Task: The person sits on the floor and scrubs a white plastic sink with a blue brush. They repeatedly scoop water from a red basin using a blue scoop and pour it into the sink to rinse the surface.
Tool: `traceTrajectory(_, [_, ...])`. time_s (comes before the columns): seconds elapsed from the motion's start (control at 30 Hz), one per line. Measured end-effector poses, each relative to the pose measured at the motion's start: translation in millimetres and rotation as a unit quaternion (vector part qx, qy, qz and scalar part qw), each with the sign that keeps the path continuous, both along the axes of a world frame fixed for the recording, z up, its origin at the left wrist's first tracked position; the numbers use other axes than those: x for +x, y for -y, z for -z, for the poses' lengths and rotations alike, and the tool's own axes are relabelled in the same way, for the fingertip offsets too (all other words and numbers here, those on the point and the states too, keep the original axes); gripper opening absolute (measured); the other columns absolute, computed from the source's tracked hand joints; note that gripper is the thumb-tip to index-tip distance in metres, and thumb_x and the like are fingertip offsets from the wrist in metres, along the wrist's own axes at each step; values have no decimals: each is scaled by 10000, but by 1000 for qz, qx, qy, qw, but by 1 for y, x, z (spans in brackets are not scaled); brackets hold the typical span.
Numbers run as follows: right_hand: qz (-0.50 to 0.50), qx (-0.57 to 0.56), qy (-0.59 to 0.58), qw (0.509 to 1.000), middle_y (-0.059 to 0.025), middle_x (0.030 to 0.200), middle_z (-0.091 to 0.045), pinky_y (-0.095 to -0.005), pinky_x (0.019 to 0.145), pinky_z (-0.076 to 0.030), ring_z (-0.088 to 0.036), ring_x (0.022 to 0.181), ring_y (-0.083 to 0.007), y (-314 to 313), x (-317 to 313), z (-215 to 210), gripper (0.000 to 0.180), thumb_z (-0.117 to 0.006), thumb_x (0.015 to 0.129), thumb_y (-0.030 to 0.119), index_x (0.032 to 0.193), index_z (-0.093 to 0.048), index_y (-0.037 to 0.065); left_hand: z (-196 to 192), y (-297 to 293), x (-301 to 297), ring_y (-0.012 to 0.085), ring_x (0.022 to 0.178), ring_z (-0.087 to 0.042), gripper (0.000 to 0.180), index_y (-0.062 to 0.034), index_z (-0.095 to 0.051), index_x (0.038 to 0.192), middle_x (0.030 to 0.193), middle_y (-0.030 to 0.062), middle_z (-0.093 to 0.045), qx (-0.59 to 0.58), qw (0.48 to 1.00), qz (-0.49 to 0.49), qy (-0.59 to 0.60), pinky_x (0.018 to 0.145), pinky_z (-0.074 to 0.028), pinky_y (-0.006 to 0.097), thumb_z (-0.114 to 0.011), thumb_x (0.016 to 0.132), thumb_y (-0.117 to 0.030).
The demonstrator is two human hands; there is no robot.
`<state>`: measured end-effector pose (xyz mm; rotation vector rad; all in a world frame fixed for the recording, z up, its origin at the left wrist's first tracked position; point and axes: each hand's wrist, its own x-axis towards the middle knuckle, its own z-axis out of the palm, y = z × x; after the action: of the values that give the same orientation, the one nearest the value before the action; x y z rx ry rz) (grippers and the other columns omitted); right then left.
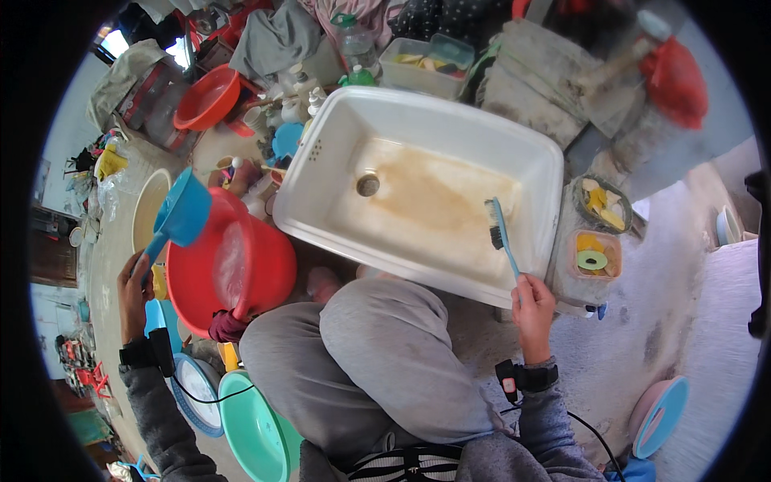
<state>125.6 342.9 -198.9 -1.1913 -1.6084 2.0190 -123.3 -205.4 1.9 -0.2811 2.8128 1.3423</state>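
Observation:
My left hand (133, 293) is closed around the handle of a blue plastic water dipper (184, 210), raised beside the rim of a red basin (271, 269). What looks like water shows inside that basin. In front of my knees stands a white rectangular sink (426, 271), with a round drain hole (368, 185) and brownish wet dirt (430, 189) across its bottom. My right hand (533, 312) grips a blue-handled scrub brush (499, 229) with dark bristles. Its head is over the sink's right part; I cannot tell whether the bristles touch the surface.
Two small containers (596, 255) of yellow and pale pieces sit right of the sink. Bottles (315, 100), a clear food box (418, 74) and an orange-red basin (207, 98) stand behind it. A green basin (255, 434) lies by my left leg, a pink-and-blue basin (662, 418) far right.

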Motion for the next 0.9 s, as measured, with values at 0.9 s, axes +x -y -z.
traceTrajectory(0.9, [73,-11,-3,997,43,682,-520,-178,442,-299,-417,524,-13,-7,5,39,162,-604,932,141,1011,-615,0,207,-348,-197,287,693,-651,326,8,-681,969,703,168,-655,-150,941,304,-4,663,-491,374,-689,814,-279])
